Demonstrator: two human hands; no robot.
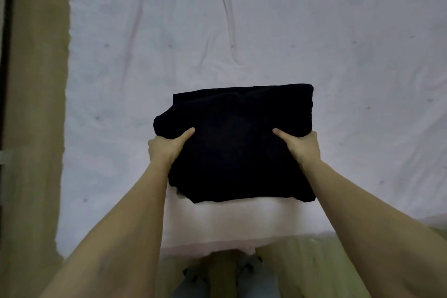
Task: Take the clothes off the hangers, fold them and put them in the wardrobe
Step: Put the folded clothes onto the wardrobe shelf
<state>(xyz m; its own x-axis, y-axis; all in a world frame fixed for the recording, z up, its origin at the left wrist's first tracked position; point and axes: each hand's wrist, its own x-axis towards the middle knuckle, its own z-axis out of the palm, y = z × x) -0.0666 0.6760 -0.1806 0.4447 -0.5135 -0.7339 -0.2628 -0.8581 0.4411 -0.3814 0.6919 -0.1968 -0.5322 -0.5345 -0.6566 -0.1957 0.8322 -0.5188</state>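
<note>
Far left of the fingers runs a strip of tan floor [33, 128] beside the bed [266, 31], whose pale, wrinkled sheet fills the view. The left hand [164, 146] grips the left edge of a folded black garment [237, 143], thumb lying on top, its fingers hidden underneath. The garment spans between both hands, above the bed's near edge. The right hand [301, 145] grips the right edge the same way, thumb on top, fingers tucked under the cloth. No containers are in view
</note>
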